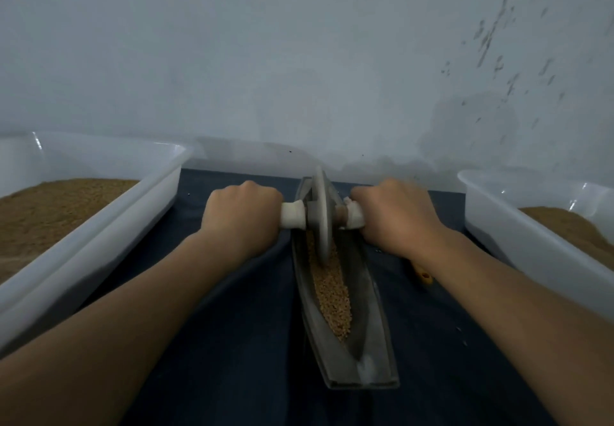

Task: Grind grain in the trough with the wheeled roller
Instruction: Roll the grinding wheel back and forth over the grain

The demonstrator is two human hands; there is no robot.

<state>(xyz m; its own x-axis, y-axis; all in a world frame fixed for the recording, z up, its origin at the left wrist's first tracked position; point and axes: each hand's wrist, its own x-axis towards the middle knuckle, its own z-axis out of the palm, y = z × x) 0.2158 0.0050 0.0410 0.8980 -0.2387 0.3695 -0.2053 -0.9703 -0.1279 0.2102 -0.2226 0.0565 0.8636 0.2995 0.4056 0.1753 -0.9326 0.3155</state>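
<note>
At frame centre the wheeled roller (319,216), judged heavy and stiff, is stood on edge in the trough's (372,326) far end amid loose grain (332,292), its axle handles (292,214), the proper hold, being clenched by the left hand (242,214) and the right hand (393,214).

Grey wheel (319,216) and trough (372,309), tan grain (332,292), white bins (109,213), dark blue cloth (239,326), yellow handle (423,274).
</note>
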